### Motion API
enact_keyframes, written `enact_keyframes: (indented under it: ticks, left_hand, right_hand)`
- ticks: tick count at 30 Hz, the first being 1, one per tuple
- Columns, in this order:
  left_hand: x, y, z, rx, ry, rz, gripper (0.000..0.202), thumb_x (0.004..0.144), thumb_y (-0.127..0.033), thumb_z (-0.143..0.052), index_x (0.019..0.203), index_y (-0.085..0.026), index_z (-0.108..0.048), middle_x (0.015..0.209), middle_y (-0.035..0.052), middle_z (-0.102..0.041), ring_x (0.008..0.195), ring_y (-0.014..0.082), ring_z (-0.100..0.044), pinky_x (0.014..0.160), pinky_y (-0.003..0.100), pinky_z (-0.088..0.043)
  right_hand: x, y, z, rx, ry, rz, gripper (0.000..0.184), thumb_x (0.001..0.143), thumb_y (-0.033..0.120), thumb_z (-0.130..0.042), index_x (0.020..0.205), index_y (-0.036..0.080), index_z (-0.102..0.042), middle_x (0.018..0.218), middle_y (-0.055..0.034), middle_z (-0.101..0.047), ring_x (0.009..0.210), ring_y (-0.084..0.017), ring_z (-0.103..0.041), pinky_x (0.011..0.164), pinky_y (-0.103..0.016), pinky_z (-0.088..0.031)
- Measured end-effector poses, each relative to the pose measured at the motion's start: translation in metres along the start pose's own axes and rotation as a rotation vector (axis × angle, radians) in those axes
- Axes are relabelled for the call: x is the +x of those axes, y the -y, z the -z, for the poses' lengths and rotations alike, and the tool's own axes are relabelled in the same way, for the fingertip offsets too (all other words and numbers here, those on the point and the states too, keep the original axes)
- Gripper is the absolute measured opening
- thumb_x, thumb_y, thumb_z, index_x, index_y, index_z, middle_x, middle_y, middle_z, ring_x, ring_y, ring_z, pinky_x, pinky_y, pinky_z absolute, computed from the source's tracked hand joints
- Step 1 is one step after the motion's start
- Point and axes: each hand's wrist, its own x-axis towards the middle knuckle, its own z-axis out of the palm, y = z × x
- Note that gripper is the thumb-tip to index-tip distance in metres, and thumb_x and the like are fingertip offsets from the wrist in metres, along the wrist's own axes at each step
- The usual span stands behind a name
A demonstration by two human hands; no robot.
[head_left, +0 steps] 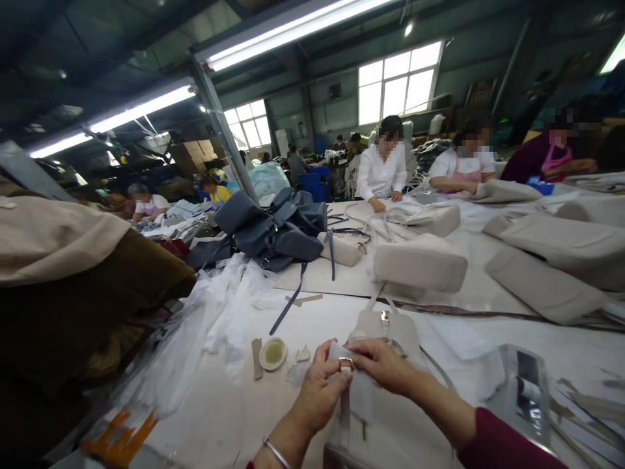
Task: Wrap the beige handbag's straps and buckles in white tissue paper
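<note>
Currently at hardware work, judging by the fingers: seemingly setting or adjusting a gold-toned buckle (346,365) on a pale strap (344,417), near side of the worktable (209,404), slightly right of centre, above a beige bag (409,329) fitted with a second gold-toned buckle (385,318). Looks mid-step, not finished. Calls next, as a guess, for a steady hold from the left and small, exact fingertip work from the right, without creasing the strap.

With the left hand (317,394): angled up from the near left, thumb uppermost, fingers curled, a metal bangle (276,452) at the wrist. Pinches narrowly at the buckle, holding it together with the strap. With the right hand (383,366): extended from the near right, forearm slanted, back of the hand up, maroon sleeve (508,443) behind. Fingers bent, tips right at the buckle; cannot tell whether gripping it or only a translucent film (361,394) beside it.

Just left: a small round dish (273,354) and a brown strip (256,359). Farther off, a heap of navy bags (273,228). To the right, a clear plastic case (525,391).
</note>
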Motion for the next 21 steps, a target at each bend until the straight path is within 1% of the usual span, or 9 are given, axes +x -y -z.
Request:
enact_keyframes:
  ticks: [4, 8, 10, 12, 13, 15, 18, 19, 21]
  left_hand:
    - [0.011, 0.019, -0.001, -0.162, -0.009, 0.041, 0.026, 0.083, -0.033, -0.064, 0.099, -0.016, -0.075, 0.104, 0.0107, -0.067, 0.101, 0.0266, -0.06, 0.09, 0.035, -0.047]
    - [0.018, 0.027, -0.009, -0.195, -0.129, 0.067, 0.029, 0.077, -0.03, -0.07, 0.101, -0.015, -0.069, 0.09, 0.0062, -0.07, 0.085, 0.0217, -0.062, 0.076, 0.03, -0.048]
    - [0.018, 0.024, -0.013, -0.195, -0.183, 0.081, 0.045, 0.071, -0.027, -0.074, 0.112, -0.015, -0.061, 0.086, 0.004, -0.069, 0.076, 0.0187, -0.061, 0.068, 0.027, -0.047]
    - [0.016, 0.018, -0.017, -0.193, -0.216, 0.114, 0.066, 0.067, -0.028, -0.078, 0.126, -0.015, -0.052, 0.081, 0.0022, -0.068, 0.069, 0.0173, -0.059, 0.063, 0.026, -0.044]
    - [0.016, 0.015, -0.018, -0.189, -0.232, 0.126, 0.076, 0.065, -0.029, -0.08, 0.132, -0.014, -0.048, 0.079, 0.0019, -0.068, 0.068, 0.0175, -0.059, 0.064, 0.026, -0.044]
    - [0.014, 0.013, -0.018, -0.192, -0.247, 0.138, 0.087, 0.062, -0.033, -0.083, 0.138, -0.013, -0.045, 0.079, 0.002, -0.067, 0.072, 0.0188, -0.06, 0.068, 0.027, -0.044]
    - [0.011, 0.019, -0.011, -0.326, -0.089, 0.128, 0.074, 0.066, -0.047, -0.082, 0.127, -0.013, -0.058, 0.088, 0.0059, -0.07, 0.081, 0.0214, -0.062, 0.073, 0.029, -0.046]
    - [0.011, 0.023, -0.007, -0.412, -0.006, 0.143, 0.067, 0.071, -0.057, -0.076, 0.12, -0.013, -0.062, 0.09, 0.0079, -0.07, 0.082, 0.0218, -0.062, 0.074, 0.03, -0.047]
    - [0.011, 0.034, 0.001, -0.587, 0.122, 0.23, 0.068, 0.079, -0.073, -0.058, 0.106, -0.011, -0.067, 0.088, 0.0108, -0.07, 0.077, 0.0207, -0.063, 0.071, 0.031, -0.048]
  right_hand:
    - [0.004, 0.007, 0.007, 0.014, 0.031, -0.014, 0.031, 0.09, 0.039, -0.055, 0.1, 0.017, -0.075, 0.098, -0.0052, -0.075, 0.093, -0.023, -0.066, 0.083, -0.031, -0.049]
    - [-0.001, 0.015, 0.009, -0.161, 0.039, 0.022, 0.044, 0.08, 0.048, -0.068, 0.112, 0.018, -0.069, 0.106, -0.007, -0.071, 0.097, -0.025, -0.063, 0.086, -0.033, -0.047]
    - [-0.002, 0.018, 0.003, -0.266, -0.025, -0.036, 0.04, 0.073, 0.045, -0.075, 0.101, 0.018, -0.07, 0.094, -0.0048, -0.07, 0.087, -0.023, -0.063, 0.077, -0.03, -0.046]
    - [-0.001, 0.018, -0.005, -0.301, -0.115, -0.117, 0.02, 0.073, 0.035, -0.073, 0.084, 0.018, -0.069, 0.08, -0.0016, -0.067, 0.076, -0.019, -0.06, 0.069, -0.027, -0.043]
    - [0.0, 0.016, -0.008, -0.297, -0.153, -0.146, 0.012, 0.075, 0.03, -0.069, 0.076, 0.017, -0.067, 0.074, -0.0007, -0.066, 0.073, -0.018, -0.059, 0.066, -0.027, -0.041]
    - [0.002, 0.013, -0.011, -0.254, -0.188, -0.166, 0.014, 0.078, 0.025, -0.062, 0.068, 0.017, -0.066, 0.067, 0.0, -0.064, 0.068, -0.016, -0.057, 0.063, -0.026, -0.039]
    - [0.002, 0.008, -0.01, -0.131, -0.178, -0.147, 0.02, 0.081, 0.029, -0.061, 0.068, 0.016, -0.068, 0.067, -0.0004, -0.064, 0.069, -0.017, -0.058, 0.064, -0.027, -0.04]
    - [0.002, 0.008, -0.009, -0.091, -0.17, -0.129, 0.02, 0.081, 0.031, -0.062, 0.069, 0.016, -0.069, 0.068, -0.0007, -0.065, 0.07, -0.017, -0.058, 0.065, -0.026, -0.041]
    - [0.001, 0.007, -0.006, -0.032, -0.152, -0.098, 0.02, 0.081, 0.033, -0.064, 0.071, 0.015, -0.069, 0.071, -0.0013, -0.065, 0.071, -0.017, -0.058, 0.066, -0.026, -0.042]
